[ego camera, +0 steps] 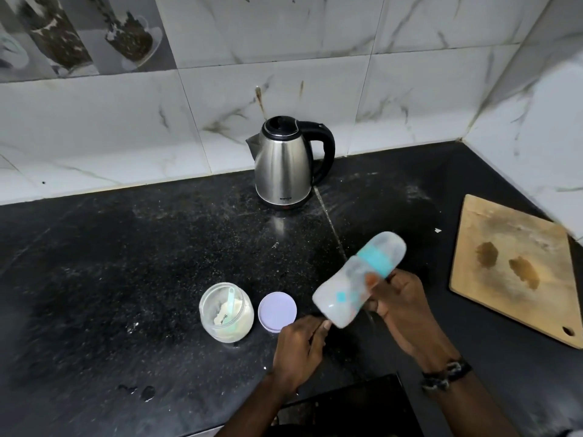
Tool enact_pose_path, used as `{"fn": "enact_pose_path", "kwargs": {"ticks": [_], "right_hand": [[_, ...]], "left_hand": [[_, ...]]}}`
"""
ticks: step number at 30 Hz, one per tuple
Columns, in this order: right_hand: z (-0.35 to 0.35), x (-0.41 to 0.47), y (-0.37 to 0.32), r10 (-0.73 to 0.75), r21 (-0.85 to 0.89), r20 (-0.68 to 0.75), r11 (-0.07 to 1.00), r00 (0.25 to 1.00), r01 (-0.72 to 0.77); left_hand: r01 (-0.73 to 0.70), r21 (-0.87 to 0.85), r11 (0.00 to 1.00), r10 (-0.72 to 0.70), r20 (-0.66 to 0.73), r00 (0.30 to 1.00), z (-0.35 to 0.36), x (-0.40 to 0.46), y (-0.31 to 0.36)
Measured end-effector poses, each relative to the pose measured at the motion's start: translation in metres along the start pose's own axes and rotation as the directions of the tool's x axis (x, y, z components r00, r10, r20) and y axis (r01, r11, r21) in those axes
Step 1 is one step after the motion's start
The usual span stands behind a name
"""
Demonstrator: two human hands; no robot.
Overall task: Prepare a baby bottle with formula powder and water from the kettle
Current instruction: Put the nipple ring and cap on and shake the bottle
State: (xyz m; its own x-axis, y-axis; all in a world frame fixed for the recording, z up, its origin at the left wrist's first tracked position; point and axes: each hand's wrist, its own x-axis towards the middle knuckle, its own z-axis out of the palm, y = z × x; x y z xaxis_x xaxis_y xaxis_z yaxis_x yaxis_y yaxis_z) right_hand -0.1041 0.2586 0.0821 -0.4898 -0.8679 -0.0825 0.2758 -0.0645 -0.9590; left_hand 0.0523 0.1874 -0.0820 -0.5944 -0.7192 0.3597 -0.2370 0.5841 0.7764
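Hands: right (402, 305) grips tilted bottle (356, 283); left (301, 345) beside lid (277, 312).

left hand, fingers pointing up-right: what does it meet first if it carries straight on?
Probably the baby bottle: the left hand points its fingertips at the bottle's base, held tilted by the right hand. They look nearly touching, though blur and depth leave contact unclear. The lid lies just left of that line.

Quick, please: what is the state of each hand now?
Left hand: cannot be told; fingers near the baby bottle's base.
Right hand: holding the baby bottle.
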Motion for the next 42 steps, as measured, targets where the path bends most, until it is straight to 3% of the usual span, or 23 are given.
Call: {"fn": "enact_pose_path", "kwargs": {"ticks": [3,6,9,11,15,18,19,21,23,27,28,29,31,32,35,37,39,40,42], "right_hand": [[0.003,0.000,-0.003,0.035,0.263,-0.006,0.964,0.999,-0.032],[0.003,0.000,-0.006,0.024,0.020,-0.053,1.000,0.998,-0.023],[0.007,-0.004,-0.007,0.029,0.178,0.005,0.984,1.000,-0.029],[0.009,-0.003,-0.006,0.030,0.282,-0.039,0.959,0.999,-0.018],[0.008,0.002,-0.003,-0.012,0.020,-0.044,1.000,0.999,0.013],[0.007,0.001,-0.004,0.011,0.216,-0.017,0.976,1.000,-0.007],[0.005,0.004,-0.004,-0.018,0.155,-0.036,0.988,0.999,0.023],[0.007,0.003,-0.008,-0.077,-0.155,-0.037,0.985,0.996,0.071],[0.005,0.002,-0.008,-0.073,-0.224,0.045,0.971,0.996,0.081],[0.009,0.004,-0.012,-0.013,0.205,0.010,0.979,1.000,0.011],[0.008,0.007,-0.012,0.007,0.192,-0.030,0.981,1.000,-0.001],[0.008,0.008,-0.012,-0.011,0.057,-0.071,0.998,0.997,0.015],[0.010,0.007,-0.013,-0.048,-0.111,-0.035,0.993,0.998,0.043],[0.009,0.006,-0.014,-0.043,-0.089,-0.027,0.995,0.999,0.041],[0.006,0.002,-0.011,0.008,0.190,-0.016,0.982,1.000,-0.005],[0.004,0.003,-0.007,-0.010,0.041,-0.070,0.999,0.998,0.013],[0.008,0.000,-0.009,-0.051,-0.085,-0.015,0.995,0.999,0.049],[0.008,-0.001,-0.009,-0.048,-0.087,0.013,0.995,0.999,0.049],[0.008,-0.001,-0.006,-0.006,0.141,0.016,0.990,1.000,0.004]], "left_hand": [[0.004,0.006,1.000,-0.005,0.017,1.000,0.001,0.002,0.001],[0.009,-0.011,1.000,-0.009,0.008,1.000,0.001,0.000,-0.002],[0.008,-0.016,1.000,-0.008,0.014,1.000,0.000,0.001,0.000],[0.016,-0.008,1.000,-0.016,0.023,1.000,0.001,0.002,0.002],[0.025,-0.009,1.000,-0.025,0.010,1.000,0.001,-0.001,-0.002],[0.010,-0.008,1.000,-0.010,0.027,1.000,0.000,0.002,0.002],[0.013,-0.007,1.000,-0.013,0.030,0.999,0.000,0.002,0.002],[0.018,-0.002,1.000,-0.018,0.020,1.000,0.001,0.000,-0.001],[0.016,-0.011,1.000,-0.016,0.008,1.000,0.001,-0.002,-0.003],[-0.001,-0.002,1.000,0.001,0.016,1.000,0.000,0.002,0.002],[-0.001,-0.003,1.000,0.001,0.021,1.000,0.000,0.002,0.002],[-0.005,-0.005,1.000,0.005,0.020,1.000,0.000,0.002,0.002],[-0.005,-0.014,1.000,0.005,0.015,1.000,-0.001,0.001,0.002],[0.002,-0.016,1.000,-0.002,0.016,1.000,-0.001,0.001,0.003],[0.016,-0.012,1.000,-0.015,0.025,1.000,0.000,0.002,0.003],[0.023,-0.002,1.000,-0.022,0.018,1.000,0.001,0.001,0.001],[0.033,-0.003,0.999,-0.033,0.013,0.999,0.002,-0.001,-0.002],[0.034,-0.006,0.999,-0.034,0.014,0.999,0.001,-0.001,-0.003],[0.017,-0.005,1.000,-0.016,0.025,1.000,0.001,0.000,-0.001]]}}
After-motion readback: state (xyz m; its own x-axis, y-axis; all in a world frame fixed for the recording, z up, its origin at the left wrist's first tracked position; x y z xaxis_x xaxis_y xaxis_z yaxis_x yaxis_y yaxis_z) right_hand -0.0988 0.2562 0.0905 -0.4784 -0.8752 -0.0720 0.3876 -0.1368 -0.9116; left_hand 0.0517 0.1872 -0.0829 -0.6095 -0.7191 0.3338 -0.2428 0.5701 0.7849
